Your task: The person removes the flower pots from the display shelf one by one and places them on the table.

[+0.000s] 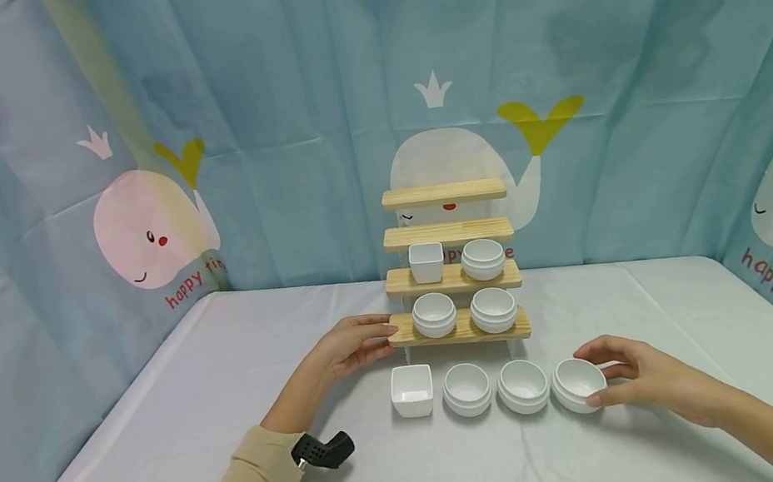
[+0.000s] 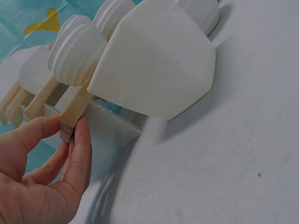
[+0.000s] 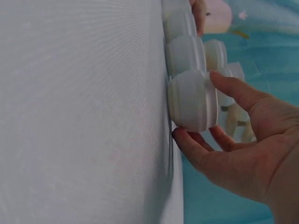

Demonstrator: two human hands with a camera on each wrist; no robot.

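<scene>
A tiered display stand with pale wooden shelves (image 1: pixel 459 339) stands near the back of the table. My left hand (image 1: pixel 356 344) pinches the left end of its lowest shelf between thumb and fingers, as the left wrist view (image 2: pixel 51 163) shows. At the right end of a row before the stand, my right hand (image 1: pixel 640 379) grips a white round bowl (image 1: pixel 578 386) by its sides; the right wrist view shows this bowl (image 3: pixel 192 100) upright on the cloth. To its left sit two more round bowls (image 1: pixel 524 388) and a white square bowl (image 1: pixel 412 393).
Two round bowls (image 1: pixel 434 316) stand on the lowest shelf. On the shelf above are a square bowl (image 1: pixel 427 262) and a round bowl (image 1: pixel 483 259). A white cloth (image 1: pixel 161 445) covers the table, and a blue whale-print curtain (image 1: pixel 284 122) hangs behind.
</scene>
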